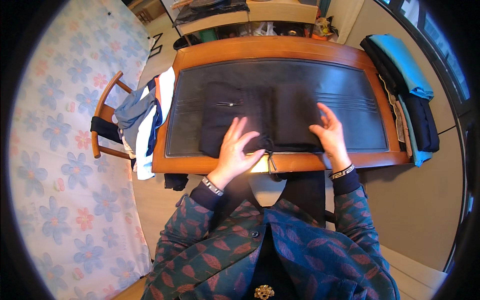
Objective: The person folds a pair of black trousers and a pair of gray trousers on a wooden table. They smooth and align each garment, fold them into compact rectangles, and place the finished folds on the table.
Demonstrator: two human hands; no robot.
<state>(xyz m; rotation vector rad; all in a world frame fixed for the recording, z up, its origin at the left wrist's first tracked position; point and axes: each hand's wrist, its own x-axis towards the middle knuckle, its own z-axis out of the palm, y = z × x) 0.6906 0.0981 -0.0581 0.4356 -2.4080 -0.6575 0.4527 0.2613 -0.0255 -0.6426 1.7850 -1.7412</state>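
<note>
A folded black garment (232, 123) lies on the black inset top of a wooden table (300, 47). Its dark cord (271, 161) hangs over the table's near edge, and a small pale mark or tag (229, 104) shows on the left half. My left hand (238, 150) is over the garment's near left part with fingers spread and nothing held; whether it touches the cloth I cannot tell. At the garment's right edge is my right hand (330, 133), thumb and fingers apart, the thumb close to or against the cloth.
Clothes in grey, white and orange (144, 116) are heaped over a wooden chair (101, 120) against the table's left side. Along the right end stands a stack of folded fabrics (408, 86) in black and turquoise. A shelf unit (281, 13) stands behind the table; a floral curtain (75, 150) hangs at left.
</note>
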